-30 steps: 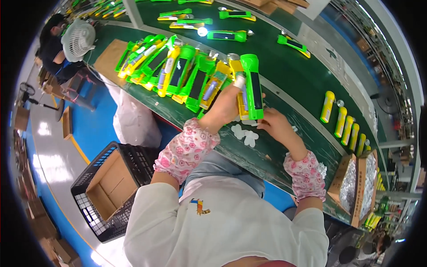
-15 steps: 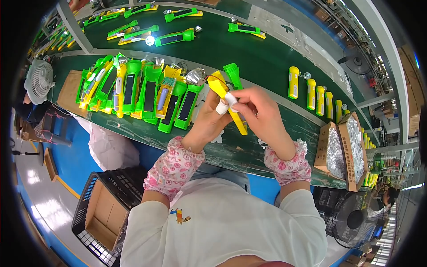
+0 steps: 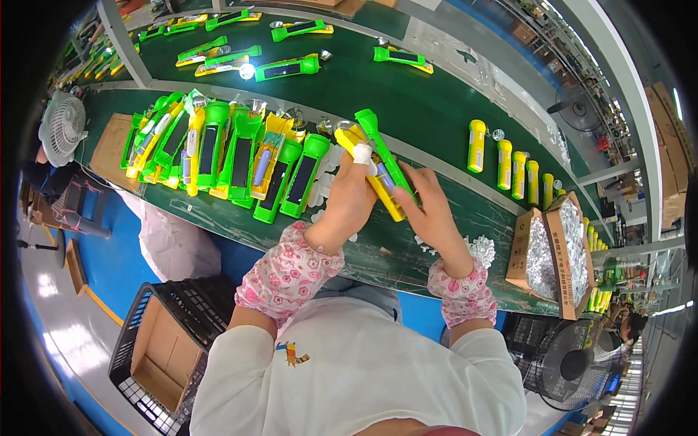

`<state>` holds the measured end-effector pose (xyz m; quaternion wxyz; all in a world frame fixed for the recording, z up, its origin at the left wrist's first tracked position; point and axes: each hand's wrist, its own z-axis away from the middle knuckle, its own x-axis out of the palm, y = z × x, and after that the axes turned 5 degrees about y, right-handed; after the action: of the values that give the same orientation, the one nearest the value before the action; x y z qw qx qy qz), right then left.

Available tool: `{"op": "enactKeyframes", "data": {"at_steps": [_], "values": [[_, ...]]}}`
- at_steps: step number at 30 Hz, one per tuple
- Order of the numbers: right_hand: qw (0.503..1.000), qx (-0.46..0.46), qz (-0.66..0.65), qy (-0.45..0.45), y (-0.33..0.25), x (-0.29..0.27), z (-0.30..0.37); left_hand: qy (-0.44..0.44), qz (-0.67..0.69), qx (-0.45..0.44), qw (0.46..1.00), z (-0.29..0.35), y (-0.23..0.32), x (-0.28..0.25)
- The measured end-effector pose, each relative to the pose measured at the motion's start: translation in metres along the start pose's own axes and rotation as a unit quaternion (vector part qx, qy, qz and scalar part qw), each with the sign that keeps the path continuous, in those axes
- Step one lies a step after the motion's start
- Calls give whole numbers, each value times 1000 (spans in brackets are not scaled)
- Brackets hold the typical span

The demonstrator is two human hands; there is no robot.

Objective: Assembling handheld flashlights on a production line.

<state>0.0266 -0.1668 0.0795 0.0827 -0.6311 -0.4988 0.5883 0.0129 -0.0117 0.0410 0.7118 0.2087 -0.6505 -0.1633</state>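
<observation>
My left hand is closed round the yellow half of a flashlight casing, held tilted above the bench. A white wrap covers the tip of my left thumb, which presses on this half. Alongside it lies the green half of the casing, its wide head pointing away from me. My right hand grips the near end of the green half, fingers round its right side and thumb by the yellow half. Part of a silvery reflector shows at the yellow half's far end.
Several green and yellow flashlights lean in a row at the left. More lie on the green surface beyond a raised rail. Yellow flashlights stand at the right, near a carton of silvery parts. Small white pieces lie on the bench.
My right hand has left the white-wrapped fingertip and taken hold of the green half, which has come from behind to beside the yellow half. My left thumb now presses on the yellow half.
</observation>
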Motion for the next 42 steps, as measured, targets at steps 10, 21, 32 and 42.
{"op": "enactKeyframes", "data": {"at_steps": [10,21,32,42], "values": [[993,18,-115,26,12,10,4,96,43,27,994,-11,-12,-5],[995,-30,17,98,10,32,13,62,55,97,992,-18,-24,-9],[997,-69,-18,-16,18,33,31,11,-109,35,993,-21,19,-17],[995,-46,-58,72,49,-11,36,103,-7,-101,990,-9,-6,-45]]}}
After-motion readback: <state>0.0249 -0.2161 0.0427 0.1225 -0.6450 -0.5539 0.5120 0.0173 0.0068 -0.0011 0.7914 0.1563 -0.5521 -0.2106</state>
